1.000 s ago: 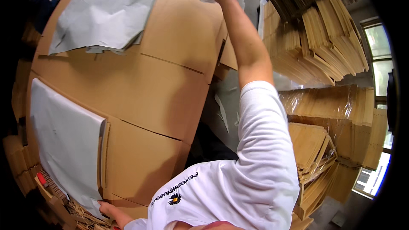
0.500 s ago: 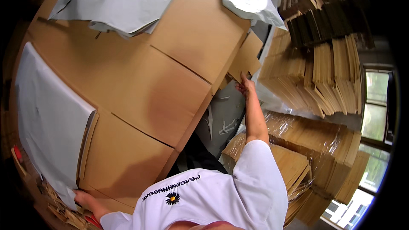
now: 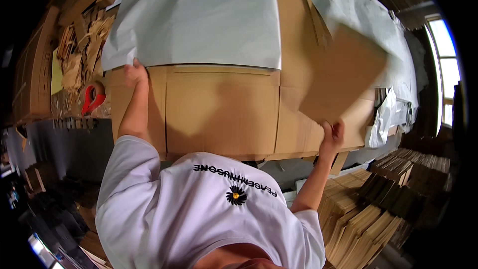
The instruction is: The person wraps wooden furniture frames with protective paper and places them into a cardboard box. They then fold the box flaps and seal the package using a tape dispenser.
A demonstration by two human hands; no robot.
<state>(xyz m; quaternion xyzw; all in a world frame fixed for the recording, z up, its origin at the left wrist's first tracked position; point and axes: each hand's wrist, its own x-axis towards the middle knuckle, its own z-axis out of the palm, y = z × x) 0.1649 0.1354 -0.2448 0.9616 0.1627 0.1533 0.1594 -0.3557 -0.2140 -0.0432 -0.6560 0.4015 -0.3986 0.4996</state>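
Observation:
A large, pale grey plastic bag (image 3: 199, 20) lies flat on brown cardboard sheeting (image 3: 224, 114) in front of me. My left hand (image 3: 135, 73) is closed on the bag's near left corner. Along its near edge shows a narrow strip of cardboard; whether that strip lies inside or under the bag I cannot tell. On the other side, my right hand (image 3: 332, 137) grips the lower edge of a flat cardboard piece (image 3: 346, 72), tilted and blurred by motion above the sheeting.
More grey plastic bags (image 3: 358, 15) lie at the far right. A red tape dispenser (image 3: 93, 97) stands left of the sheeting, near torn brown paper scraps (image 3: 82, 57). Stacked cardboard (image 3: 358, 219) sits below at the right, and a window (image 3: 445, 65) is beyond.
My view has turned to the right side's stacks less and the table more. My right hand has brought a cardboard piece up from beside the table edge over the sheeting. My left hand stays on the bag.

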